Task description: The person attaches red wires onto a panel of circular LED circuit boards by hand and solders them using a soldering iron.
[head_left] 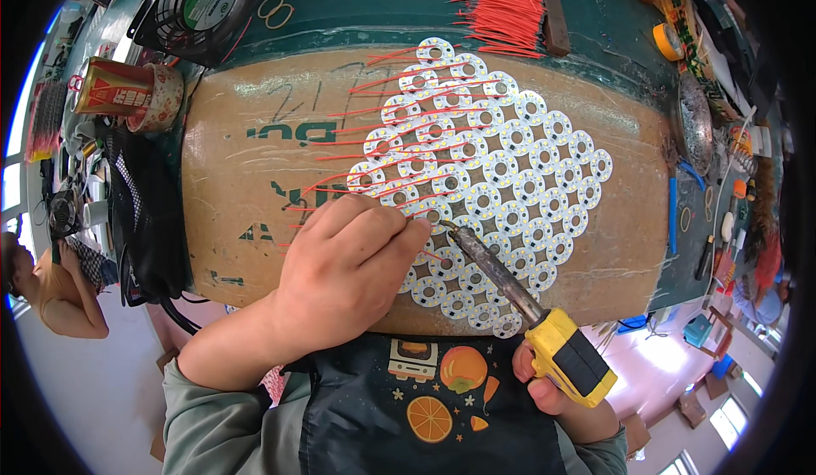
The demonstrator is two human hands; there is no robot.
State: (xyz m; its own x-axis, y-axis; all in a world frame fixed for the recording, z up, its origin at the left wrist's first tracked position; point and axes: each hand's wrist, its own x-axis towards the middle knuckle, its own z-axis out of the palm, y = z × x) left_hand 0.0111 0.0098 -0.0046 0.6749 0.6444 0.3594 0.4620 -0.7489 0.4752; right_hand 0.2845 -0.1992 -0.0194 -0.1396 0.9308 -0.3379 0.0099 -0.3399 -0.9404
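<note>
Disc at the tip: the small white ring disc (439, 207) lies in the left near part of the disc array, between the left fingertips and the iron; the work looks like soldering a wire to it.
Iron tip: at this disc's right edge; whether it touches cannot be told. Heat should go to the contact and wire together, briefly, clear of the small yellow squares.
Left hand: the left hand (340, 258) reaches in from the near left, fingers curled and drawn together. The tips are partly hidden, so I cannot tell how tightly they close or on what. Best kept steady until the joint sets, with skin off the hot metal.
Right hand: the right hand (542, 381) is at the near right, fingers closed round the yellow handle of the soldering iron (571, 358). A low, slanted approach from the right would spare neighbouring discs.
Disc array: the white discs (484, 189) lie close together in rows; a nudge could shift several.
Laid wires: red wires (338, 143) run left from discs on the left side; avoid dragging the wrist across them.
Underneath: brown cardboard (229, 169).
Wire supply: a red wire bundle (506, 11) lies beyond the far edge.
</note>
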